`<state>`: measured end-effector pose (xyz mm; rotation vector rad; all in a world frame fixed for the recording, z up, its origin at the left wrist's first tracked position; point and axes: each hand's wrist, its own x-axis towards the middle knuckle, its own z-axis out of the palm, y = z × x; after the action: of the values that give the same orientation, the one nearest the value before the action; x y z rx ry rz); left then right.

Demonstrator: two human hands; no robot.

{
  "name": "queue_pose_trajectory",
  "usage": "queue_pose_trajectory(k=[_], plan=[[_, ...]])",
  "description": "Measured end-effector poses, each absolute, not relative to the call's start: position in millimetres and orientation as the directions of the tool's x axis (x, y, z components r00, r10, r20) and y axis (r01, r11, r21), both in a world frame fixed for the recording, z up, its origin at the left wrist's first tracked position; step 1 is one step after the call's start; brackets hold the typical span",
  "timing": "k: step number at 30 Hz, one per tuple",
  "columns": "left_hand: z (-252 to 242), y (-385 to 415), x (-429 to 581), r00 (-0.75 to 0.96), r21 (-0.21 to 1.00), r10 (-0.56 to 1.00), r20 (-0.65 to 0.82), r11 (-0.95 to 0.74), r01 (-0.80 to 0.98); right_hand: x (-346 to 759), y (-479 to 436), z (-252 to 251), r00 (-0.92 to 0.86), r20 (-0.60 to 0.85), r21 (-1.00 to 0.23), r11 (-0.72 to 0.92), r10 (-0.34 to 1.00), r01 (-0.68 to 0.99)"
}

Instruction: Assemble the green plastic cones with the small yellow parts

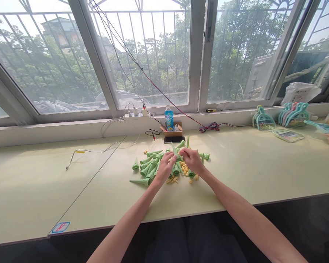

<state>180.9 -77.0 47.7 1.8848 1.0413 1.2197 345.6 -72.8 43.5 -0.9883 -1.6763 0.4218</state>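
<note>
One light-green tapered spike (175,149) with a wider collar is held tip up, leaning slightly to the left, by the left fingers (168,156). Below it, similar green spikes (151,164) are heaped on the tabletop (244,160), most laid on their sides at mixed angles, while one is stood tip up at the heap's left edge and another is laid in front, pointing left. Small yellow pieces (184,169), some branched, are scattered among and in front of the spikes, most thickly toward the right.
</note>
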Motion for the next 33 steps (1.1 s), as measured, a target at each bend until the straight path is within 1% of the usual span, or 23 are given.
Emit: queue_pose_trajectory(k=[5,12,19,22,26,30,33], plan=[[45,-75,181,0.297,0.783,0.819,0.491,-0.564,0.263,346,-73,45,-0.043,0.614,-0.711,0.576,0.788,0.404],[38,-71,180,0.293,0.66,0.732,0.615,-0.681,0.318,345,-73,46,-0.03,0.612,-0.694,0.554,0.79,0.46],[35,-71,184,0.234,0.627,0.734,0.638,-0.671,0.395,342,-72,44,0.002,0.604,-0.711,0.538,0.797,0.452],[36,-73,187,0.178,0.649,0.751,0.636,-0.645,0.403,341,-72,44,0.056,0.606,-0.73,0.527,0.793,0.435],[41,-76,188,0.059,0.715,0.792,0.608,-0.578,0.394,342,-71,44,0.104,0.586,-0.764,0.505,0.804,0.401],[47,-79,187,0.046,0.785,0.853,0.519,-0.498,0.369,343,-71,42,0.083,0.6,-0.746,0.519,0.796,0.418],[50,-82,187,0.055,0.835,0.894,0.444,-0.436,0.335,342,-73,42,0.011,0.617,-0.712,0.553,0.787,0.433]])
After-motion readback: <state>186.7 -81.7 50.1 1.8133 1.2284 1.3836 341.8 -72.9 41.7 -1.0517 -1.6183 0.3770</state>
